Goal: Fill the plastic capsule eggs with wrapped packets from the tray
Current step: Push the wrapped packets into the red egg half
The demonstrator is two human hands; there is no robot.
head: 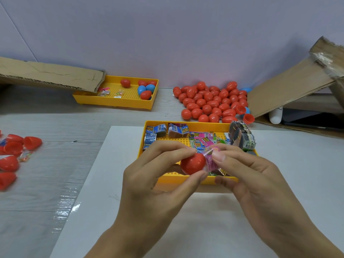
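My left hand (158, 175) grips a red egg half (192, 163) between thumb and fingers, its mouth turned to the right. My right hand (247, 174) pinches a pink wrapped packet (211, 159) at that mouth, partly pushed in. Both hands hover over the near yellow tray (186, 180), which holds blue, pink and dark wrapped packets (176, 130).
A heap of closed red eggs (210, 102) lies behind the tray. A second yellow tray (115, 103) at the back left holds red and blue eggs. Open red halves (14, 148) lie at the far left. Cardboard flaps (290, 84) flank the back.
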